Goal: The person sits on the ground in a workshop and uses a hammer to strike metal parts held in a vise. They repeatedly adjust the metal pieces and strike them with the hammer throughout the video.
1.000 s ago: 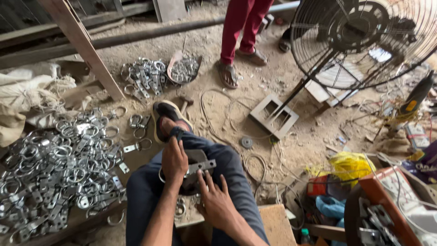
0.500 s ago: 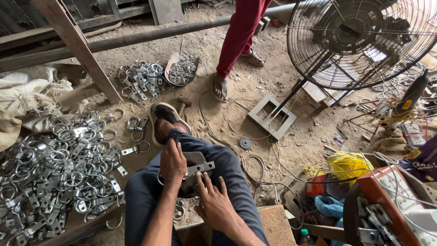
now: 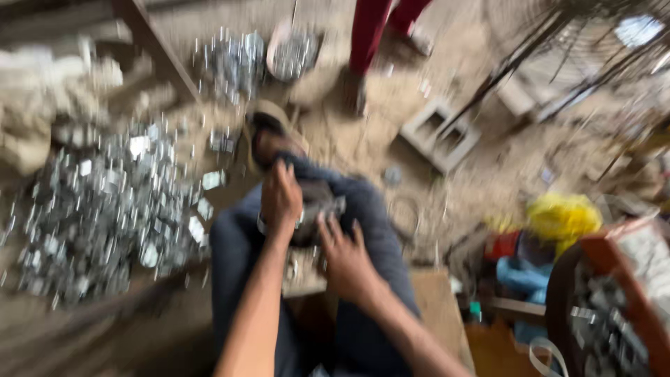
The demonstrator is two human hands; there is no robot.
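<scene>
The picture is heavily blurred by head motion. My left hand (image 3: 280,199) rests on a grey metal clamp piece (image 3: 317,209) that lies on my lap, fingers curled over it. My right hand (image 3: 343,255) sits just below and to the right of the piece, fingers spread and touching its edge. My legs in dark blue trousers (image 3: 370,209) stretch forward, with a sandalled foot (image 3: 269,136) at the end.
A large heap of shiny metal ring clamps (image 3: 98,209) covers the ground at left, with a smaller pile (image 3: 230,59) farther off. Another person's red-trousered legs (image 3: 373,35) stand ahead. A concrete block (image 3: 440,132), a fan cage (image 3: 579,49) and a yellow bag (image 3: 564,216) lie at right.
The view has swung and blurred strongly. Both hands stay on the metal piece on my lap; the standing person's legs have shifted a little.
</scene>
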